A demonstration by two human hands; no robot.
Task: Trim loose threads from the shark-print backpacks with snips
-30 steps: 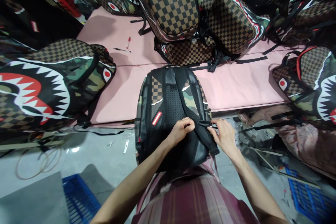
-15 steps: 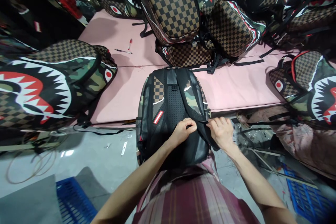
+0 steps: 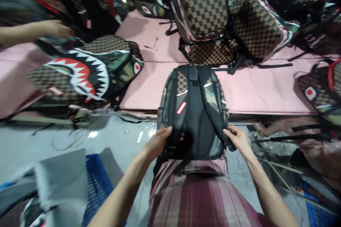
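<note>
A long pink-covered counter [image 3: 255,92] crosses the room, carrying a large brown-and-black checkered backpack [image 3: 204,3] and, to the left, a shark-mouth camouflage backpack [image 3: 80,71]. The black backpack with checkered and camouflage patches [image 3: 195,113] is before me, back panel facing me, its top over the counter's front edge, its base near my plaid clothing. It looks assembled: both straps appear attached, and a small red-and-white label [image 3: 181,108] is on. What remains, perhaps only straightening the straps, I can't be sure. My right hand [image 3: 236,136] pinches the lower part of the black padded shoulder strap [image 3: 217,118]; my left hand [image 3: 160,140] touches the lower left edge, its grip too hidden to judge.
</note>
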